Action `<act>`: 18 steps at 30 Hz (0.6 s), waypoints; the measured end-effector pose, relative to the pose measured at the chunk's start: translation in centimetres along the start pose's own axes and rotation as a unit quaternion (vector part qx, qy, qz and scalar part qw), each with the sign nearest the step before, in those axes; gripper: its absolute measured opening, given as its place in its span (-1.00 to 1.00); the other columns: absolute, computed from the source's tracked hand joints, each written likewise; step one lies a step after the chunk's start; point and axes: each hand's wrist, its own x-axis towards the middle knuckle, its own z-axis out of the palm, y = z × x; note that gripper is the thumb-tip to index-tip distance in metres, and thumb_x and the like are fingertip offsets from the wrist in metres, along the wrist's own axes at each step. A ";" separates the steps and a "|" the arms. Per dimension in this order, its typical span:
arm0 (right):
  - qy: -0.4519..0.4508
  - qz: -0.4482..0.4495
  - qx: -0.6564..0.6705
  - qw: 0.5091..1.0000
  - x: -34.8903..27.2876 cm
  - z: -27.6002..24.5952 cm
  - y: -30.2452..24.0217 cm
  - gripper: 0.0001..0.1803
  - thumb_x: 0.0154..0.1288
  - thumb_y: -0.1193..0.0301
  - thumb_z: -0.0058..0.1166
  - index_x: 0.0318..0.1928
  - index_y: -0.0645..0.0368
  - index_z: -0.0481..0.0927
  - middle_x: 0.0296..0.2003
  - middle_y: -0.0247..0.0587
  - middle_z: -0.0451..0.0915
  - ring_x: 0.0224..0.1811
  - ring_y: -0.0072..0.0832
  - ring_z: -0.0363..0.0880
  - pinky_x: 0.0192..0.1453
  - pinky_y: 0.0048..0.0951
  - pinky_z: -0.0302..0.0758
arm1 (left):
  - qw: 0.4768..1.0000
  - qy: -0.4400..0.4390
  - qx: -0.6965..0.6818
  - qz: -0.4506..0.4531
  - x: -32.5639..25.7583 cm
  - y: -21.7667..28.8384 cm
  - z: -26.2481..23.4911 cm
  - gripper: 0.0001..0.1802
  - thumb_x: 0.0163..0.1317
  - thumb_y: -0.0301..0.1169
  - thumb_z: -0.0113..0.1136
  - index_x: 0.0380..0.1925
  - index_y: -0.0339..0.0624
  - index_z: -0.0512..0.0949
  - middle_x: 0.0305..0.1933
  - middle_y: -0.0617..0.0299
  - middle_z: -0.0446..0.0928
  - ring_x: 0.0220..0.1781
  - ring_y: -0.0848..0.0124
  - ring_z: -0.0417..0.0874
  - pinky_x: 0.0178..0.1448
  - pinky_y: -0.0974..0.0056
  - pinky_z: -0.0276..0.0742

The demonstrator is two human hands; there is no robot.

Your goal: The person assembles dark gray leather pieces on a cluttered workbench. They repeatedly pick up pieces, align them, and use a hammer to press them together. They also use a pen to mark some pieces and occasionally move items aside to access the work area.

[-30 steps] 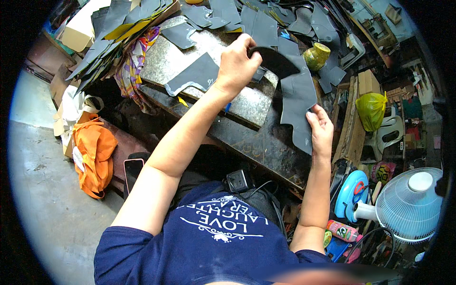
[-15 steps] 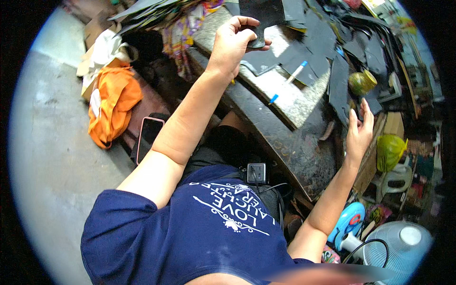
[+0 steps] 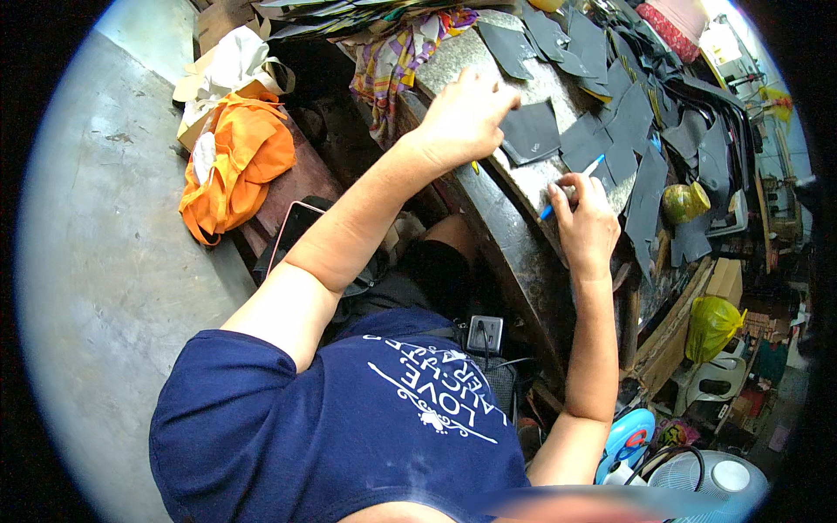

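Note:
My right hand [image 3: 586, 218] is closed on a pen [image 3: 596, 164] with a white barrel and a blue end, over the near edge of a speckled stone slab [image 3: 523, 181]. My left hand [image 3: 468, 120] is over the slab's left part, back of the hand up. Its fingers bend down out of sight, so whether they hold anything is hidden. Beside its fingertips a dark grey sheet [image 3: 531, 135] with a small light mark lies flat on the slab. More dark cut pieces [image 3: 586, 142] lie just beyond my right hand.
Piles of dark offcuts [image 3: 645, 200] cover the bench's right side, around a yellow-green jar [image 3: 685, 202]. A patterned cloth [image 3: 388, 83] hangs at the left. An orange bag [image 3: 240, 161] rests lower left. A yellow plastic bag [image 3: 713, 329] and fan [image 3: 711, 475] are at right.
My right hand has moved left from the jar and taken hold of the pen. The left hand has moved down and right; the dark piece it held no longer shows in it.

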 end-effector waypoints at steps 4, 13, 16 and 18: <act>0.032 0.064 0.011 0.997 -0.6 0.4 1.1 -0.79 0.25 0.36 0.15 -0.11 0.00 0.52 -0.34 -0.17 0.61 -0.36 -0.13 0.64 -0.25 -0.13 0.54 | 0.998 -0.018 -0.063 0.012 -0.3 0.0 0.8 -0.65 -0.03 -0.33 0.25 -0.18 -0.11 0.59 -0.10 0.03 0.51 0.08 0.01 0.47 0.17 -0.05 0.44; 0.122 0.056 0.052 0.990 -0.9 1.7 2.1 -0.62 0.24 0.29 0.22 0.01 0.06 0.41 -0.54 -0.27 0.49 -0.54 -0.19 0.59 -0.40 -0.18 0.51 | 0.982 -0.076 -0.162 -0.052 1.0 0.1 -0.9 -0.57 0.15 -0.08 0.28 -0.18 -0.22 0.58 -0.13 -0.04 0.54 0.01 0.01 0.54 0.10 0.08 0.47; 0.119 0.071 0.056 0.989 -1.0 1.7 2.1 -0.62 0.24 0.28 0.23 0.00 0.06 0.42 -0.56 -0.29 0.48 -0.55 -0.21 0.58 -0.41 -0.19 0.51 | 0.986 0.010 -0.150 -0.071 3.3 -1.6 -0.1 -0.67 0.22 -0.15 0.20 -0.20 -0.19 0.62 -0.18 -0.03 0.56 -0.06 0.01 0.56 0.11 0.07 0.47; 0.130 0.059 0.055 0.988 -1.0 1.8 2.1 -0.63 0.25 0.29 0.23 0.00 0.05 0.42 -0.57 -0.30 0.48 -0.56 -0.22 0.57 -0.42 -0.20 0.50 | 0.997 0.078 -0.013 -0.020 4.7 -2.9 1.3 -0.70 0.13 -0.27 0.23 -0.11 -0.03 0.63 -0.19 0.09 0.56 -0.08 0.09 0.57 0.08 0.07 0.54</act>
